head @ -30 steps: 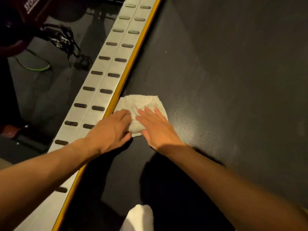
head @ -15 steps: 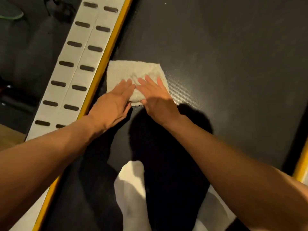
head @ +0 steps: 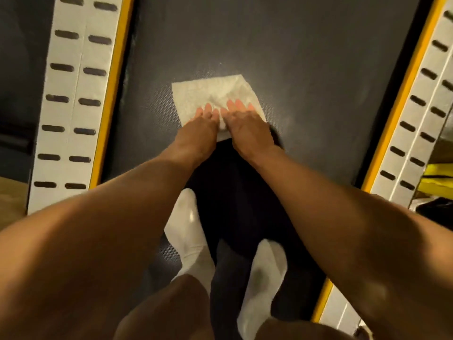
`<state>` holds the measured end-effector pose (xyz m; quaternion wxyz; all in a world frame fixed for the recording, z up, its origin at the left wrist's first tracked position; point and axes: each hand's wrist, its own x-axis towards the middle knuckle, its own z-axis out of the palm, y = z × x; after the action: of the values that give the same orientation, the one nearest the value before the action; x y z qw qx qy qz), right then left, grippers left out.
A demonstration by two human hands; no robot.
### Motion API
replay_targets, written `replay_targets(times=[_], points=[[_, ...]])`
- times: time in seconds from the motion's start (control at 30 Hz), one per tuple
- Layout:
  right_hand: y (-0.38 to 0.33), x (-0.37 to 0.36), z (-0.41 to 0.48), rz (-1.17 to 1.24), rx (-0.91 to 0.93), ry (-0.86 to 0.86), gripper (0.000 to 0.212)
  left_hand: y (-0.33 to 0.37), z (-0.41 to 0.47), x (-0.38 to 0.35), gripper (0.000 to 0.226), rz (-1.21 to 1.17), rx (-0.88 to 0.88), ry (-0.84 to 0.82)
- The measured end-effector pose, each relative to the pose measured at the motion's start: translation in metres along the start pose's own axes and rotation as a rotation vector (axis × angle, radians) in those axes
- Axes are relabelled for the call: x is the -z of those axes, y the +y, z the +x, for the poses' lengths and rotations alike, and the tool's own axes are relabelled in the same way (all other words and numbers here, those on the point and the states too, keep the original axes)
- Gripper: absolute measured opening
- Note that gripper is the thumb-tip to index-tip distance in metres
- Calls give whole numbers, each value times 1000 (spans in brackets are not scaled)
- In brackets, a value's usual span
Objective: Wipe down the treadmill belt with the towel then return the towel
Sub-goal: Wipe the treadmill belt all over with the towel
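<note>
A small white towel [head: 210,94] lies spread flat on the dark treadmill belt [head: 306,69], near the belt's middle. My left hand [head: 198,133] and my right hand [head: 247,128] press side by side on the towel's near edge, fingers flat and pointing away from me. The towel's near part is hidden under both hands.
Grey side rails with dark slots and yellow trim run along the left [head: 73,94] and the right [head: 416,114] of the belt. My two feet in white socks [head: 193,239] stand on the belt just behind my hands. Yellow and dark items [head: 438,173] sit beyond the right rail.
Both hands have slid the towel from the belt's left edge, beside the yellow trim, toward the middle of the belt. The view has tilted down, and both rails and my feet show now.
</note>
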<state>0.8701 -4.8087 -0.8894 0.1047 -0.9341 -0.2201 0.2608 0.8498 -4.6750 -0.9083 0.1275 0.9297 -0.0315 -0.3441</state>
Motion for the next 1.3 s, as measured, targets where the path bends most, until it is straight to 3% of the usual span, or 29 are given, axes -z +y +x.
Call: replay_targets(times=[0.1, 0.33, 0.47, 0.7, 0.83, 0.97, 1.1, 1.2, 1.3], points=[[10, -13, -30, 3, 58, -43, 51, 8, -20, -14, 70, 17, -91, -51], [18, -11, -23, 48, 37, -12, 57, 16, -18, -13, 65, 113, -49, -27], [30, -25, -20, 94, 71, -14, 56, 12, -20, -20, 62, -75, -29, -13], [34, -49, -25, 185, 95, 170, 68, -1, -22, -34, 67, 80, -92, 57], [39, -70, -22, 149, 103, 299, 63, -1, -24, -47, 69, 78, -111, 183], [44, -69, -13, 154, 66, 146, 78, -1, -22, -51, 64, 111, -93, 195], [43, -57, -19, 117, 102, 195, 80, -6, -11, -48, 60, 186, -156, 176], [40, -43, -5, 130, -23, 184, 64, -4, 20, -25, 62, 201, -178, 172], [45, -28, 14, 133, -131, 189, 73, 13, 47, -5, 65, 193, -148, 144]])
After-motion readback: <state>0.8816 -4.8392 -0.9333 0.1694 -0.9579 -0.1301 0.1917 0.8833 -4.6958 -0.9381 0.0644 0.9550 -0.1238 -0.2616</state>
